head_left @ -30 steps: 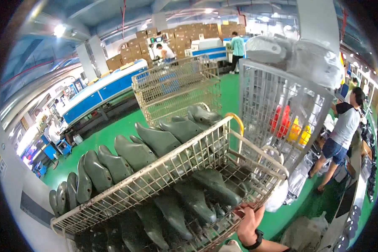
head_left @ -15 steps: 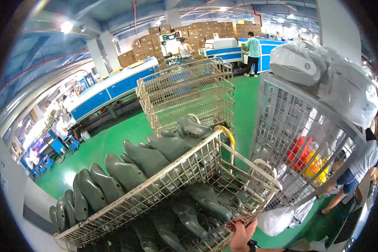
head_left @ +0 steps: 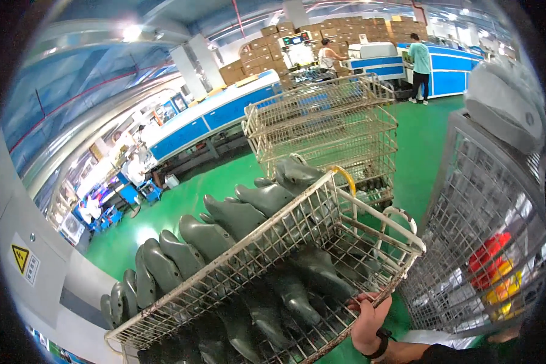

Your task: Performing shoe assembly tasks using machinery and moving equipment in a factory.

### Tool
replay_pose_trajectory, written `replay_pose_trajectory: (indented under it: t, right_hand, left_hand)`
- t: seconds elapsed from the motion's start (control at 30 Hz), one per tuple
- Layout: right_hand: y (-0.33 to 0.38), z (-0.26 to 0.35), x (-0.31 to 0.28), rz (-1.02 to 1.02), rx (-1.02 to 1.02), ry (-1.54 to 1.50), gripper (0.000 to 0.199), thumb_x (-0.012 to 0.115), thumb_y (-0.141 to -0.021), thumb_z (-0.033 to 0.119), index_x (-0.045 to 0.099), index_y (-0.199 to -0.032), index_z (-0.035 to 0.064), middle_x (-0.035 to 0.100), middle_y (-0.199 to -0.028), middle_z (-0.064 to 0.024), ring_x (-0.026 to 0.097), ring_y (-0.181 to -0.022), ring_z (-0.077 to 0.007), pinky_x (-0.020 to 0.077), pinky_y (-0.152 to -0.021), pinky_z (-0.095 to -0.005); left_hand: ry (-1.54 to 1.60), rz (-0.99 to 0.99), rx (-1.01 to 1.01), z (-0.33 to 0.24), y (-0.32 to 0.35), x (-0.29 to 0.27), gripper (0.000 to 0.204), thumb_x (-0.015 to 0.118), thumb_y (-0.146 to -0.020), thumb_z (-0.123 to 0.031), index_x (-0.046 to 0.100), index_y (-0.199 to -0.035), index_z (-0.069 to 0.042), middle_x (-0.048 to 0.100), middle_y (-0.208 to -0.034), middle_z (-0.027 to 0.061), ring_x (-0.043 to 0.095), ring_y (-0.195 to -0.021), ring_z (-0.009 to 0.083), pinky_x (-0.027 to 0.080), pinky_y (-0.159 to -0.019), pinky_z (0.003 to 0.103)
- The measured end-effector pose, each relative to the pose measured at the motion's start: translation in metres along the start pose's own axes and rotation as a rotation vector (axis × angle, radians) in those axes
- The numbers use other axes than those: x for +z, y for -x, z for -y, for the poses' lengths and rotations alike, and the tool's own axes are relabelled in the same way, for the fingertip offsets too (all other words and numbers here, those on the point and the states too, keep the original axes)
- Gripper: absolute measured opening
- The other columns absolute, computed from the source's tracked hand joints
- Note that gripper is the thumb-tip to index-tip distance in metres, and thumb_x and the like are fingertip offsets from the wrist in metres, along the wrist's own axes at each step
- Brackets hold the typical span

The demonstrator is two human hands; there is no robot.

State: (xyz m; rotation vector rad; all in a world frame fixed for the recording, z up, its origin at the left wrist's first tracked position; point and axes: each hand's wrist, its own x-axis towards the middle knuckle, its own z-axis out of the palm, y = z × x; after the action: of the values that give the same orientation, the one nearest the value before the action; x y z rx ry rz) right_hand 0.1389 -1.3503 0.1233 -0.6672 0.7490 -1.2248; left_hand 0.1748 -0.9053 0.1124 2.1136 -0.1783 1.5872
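Observation:
My right hand is closed round the near right edge of a wire rack cart, with a dark band on the wrist. Dark green shoe lasts stand in a row along the far side of the rack's top. More lasts lie tilted on the nearer wire tier, some close to my fingers. A yellow-wrapped handle bar rises at the rack's far corner. My left hand is out of view.
Ahead stands another tiered wire rack. A grey mesh cage trolley stands close on the right, with plastic-wrapped goods on top. A cabinet borders the left. Blue-and-white machines and a person are farther off.
The view has turned left, so the surroundings sit farther right in the picture. My right hand keeps its grip on the cart's edge. The mesh cage trolley appears nearer.

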Motion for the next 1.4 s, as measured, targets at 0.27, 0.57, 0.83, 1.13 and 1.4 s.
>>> replay_pose_trajectory:
  t: [0.27, 0.57, 0.83, 1.13, 1.4]
  right_hand:
    - [-0.068, -0.039, 0.012, 0.163, 0.082, 0.041, 0.025, 0.049, -0.09, -0.002, 0.038, -0.112, 0.0041, 0.056, -0.095, -0.0135, 0.062, -0.073, -0.0227, 0.0563, -0.063, -0.0374]
    - [-0.131, -0.06, 0.049, 0.214, 0.197, 0.005, 0.029, 0.049, -0.083, -0.003, 0.038, -0.11, 0.0033, 0.054, -0.09, -0.0124, 0.061, -0.067, -0.0253, 0.0598, -0.062, -0.0408]
    - [-0.19, -0.082, 0.084, 0.296, 0.265, 0.228, 0.037, 0.047, -0.084, -0.002, 0.04, -0.12, 0.001, 0.054, -0.09, -0.0117, 0.06, -0.071, -0.0219, 0.0586, -0.062, -0.0377]
    - [-0.258, -0.113, 0.112, 0.406, 0.25, 0.283, 0.024, 0.046, -0.085, -0.001, 0.04, -0.108, 0.0005, 0.052, -0.087, -0.009, 0.06, -0.069, -0.0206, 0.0558, -0.06, -0.0355]
    - [-0.284, -0.118, 0.159, 0.526, 0.408, 0.286, 0.077, 0.044, -0.089, -0.001, 0.004, -0.155, -0.0085, 0.054, -0.091, -0.0106, 0.056, -0.073, -0.0201, 0.0516, -0.068, -0.0365]
  left_hand:
    - [-0.044, -0.021, 0.134, -0.017, 0.072, 0.006, 0.048, 0.041, -0.106, -0.027, 0.063, -0.069, -0.005, 0.056, -0.063, 0.0146, 0.048, -0.055, 0.0278, 0.046, -0.056, 0.041]
    - [-0.108, -0.224, 0.26, -0.032, 0.106, 0.124, 0.048, 0.043, -0.105, -0.026, 0.063, -0.068, -0.004, 0.056, -0.062, 0.0145, 0.051, -0.056, 0.028, 0.046, -0.054, 0.04]
    - [-0.482, -0.235, 0.334, -0.074, 0.145, 0.062, 0.047, 0.045, -0.105, -0.025, 0.064, -0.068, -0.003, 0.057, -0.062, 0.0145, 0.054, -0.057, 0.0282, 0.045, -0.053, 0.039]
    - [-0.868, -0.253, 0.243, -0.197, 0.19, 0.037, 0.048, 0.044, -0.105, -0.025, 0.063, -0.067, -0.003, 0.056, -0.061, 0.0142, 0.054, -0.056, 0.0279, 0.046, -0.052, 0.039]
    - [-1.011, -0.289, 0.16, -0.29, 0.184, 0.105, 0.05, 0.044, -0.105, -0.025, 0.063, -0.066, -0.002, 0.056, -0.06, 0.014, 0.054, -0.055, 0.0275, 0.046, -0.051, 0.039]
